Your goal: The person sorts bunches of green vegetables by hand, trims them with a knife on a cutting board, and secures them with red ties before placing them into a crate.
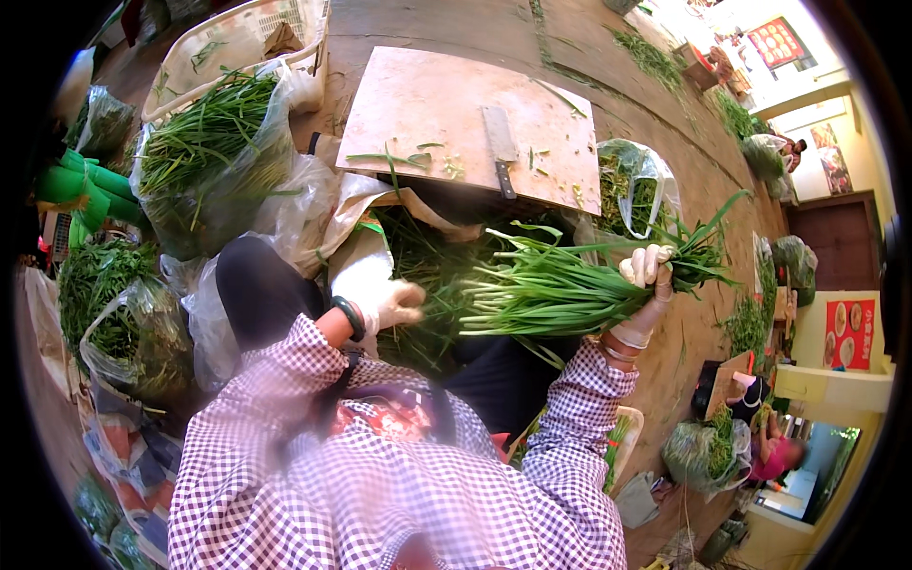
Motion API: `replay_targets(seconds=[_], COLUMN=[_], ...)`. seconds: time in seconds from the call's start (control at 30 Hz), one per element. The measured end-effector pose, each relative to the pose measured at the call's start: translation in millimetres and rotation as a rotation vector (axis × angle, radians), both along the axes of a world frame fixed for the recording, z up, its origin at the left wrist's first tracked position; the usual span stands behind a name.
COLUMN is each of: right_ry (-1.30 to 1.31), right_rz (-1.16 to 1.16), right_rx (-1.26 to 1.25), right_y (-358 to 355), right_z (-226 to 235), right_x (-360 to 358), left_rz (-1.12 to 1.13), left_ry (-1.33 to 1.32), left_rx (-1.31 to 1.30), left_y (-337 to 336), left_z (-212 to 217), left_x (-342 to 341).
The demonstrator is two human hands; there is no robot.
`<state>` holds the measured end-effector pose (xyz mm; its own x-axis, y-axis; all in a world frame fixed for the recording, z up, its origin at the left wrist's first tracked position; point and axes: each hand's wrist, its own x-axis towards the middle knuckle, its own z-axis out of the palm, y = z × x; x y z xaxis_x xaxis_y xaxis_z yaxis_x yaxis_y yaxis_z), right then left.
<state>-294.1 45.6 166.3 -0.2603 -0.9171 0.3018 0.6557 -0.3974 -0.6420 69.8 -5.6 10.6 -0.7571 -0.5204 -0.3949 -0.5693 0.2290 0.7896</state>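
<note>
Your right hand (648, 268), in a thin pale glove, is closing around a thick bunch of garlic chives (560, 285), gripping it near the leafy end so the pale stems are fanning out toward your left. The bunch is lying almost level above your lap, its dark green tips sticking out past your fist to the right. Your left hand (394, 304), also gloved, is hovering just beside the stem ends with fingers loosely spread, holding nothing; a dark band is sitting on that wrist.

Beyond the hands, one pinkish cutting board (418, 104) is resting ahead of you, with one cleaver (500, 147) lying flat on it among a few cut scraps. Just right of the board, one clear plastic bag (638, 190) is holding chopped greens. To your left, a larger clear bag (214, 161) is standing full of long chives, and behind it a pale plastic basket (237, 38). Two more clear bags of greens (128, 328) are sitting further left.

At the far right, a red rectangular sign (848, 332) with round pictures is hanging on a yellow wall, and another red sign (777, 43) is showing at the upper right. Below, another person (774, 451) in pink is crouching by a bag of greens.
</note>
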Motion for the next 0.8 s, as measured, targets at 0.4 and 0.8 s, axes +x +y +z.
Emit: replay_targets(seconds=[0.4, 0.8], right_ry=[-0.050, 0.462], right_rz=[0.289, 0.272], right_rx=[0.095, 0.179], right_y=[-59, -105], right_z=[-30, -12], right_x=[66, 189], left_rz=[0.415, 0.796], left_ry=[0.551, 1.281], left_rx=[0.683, 1.067], left_y=[10, 49], left_z=[4, -3], left_x=[-17, 2])
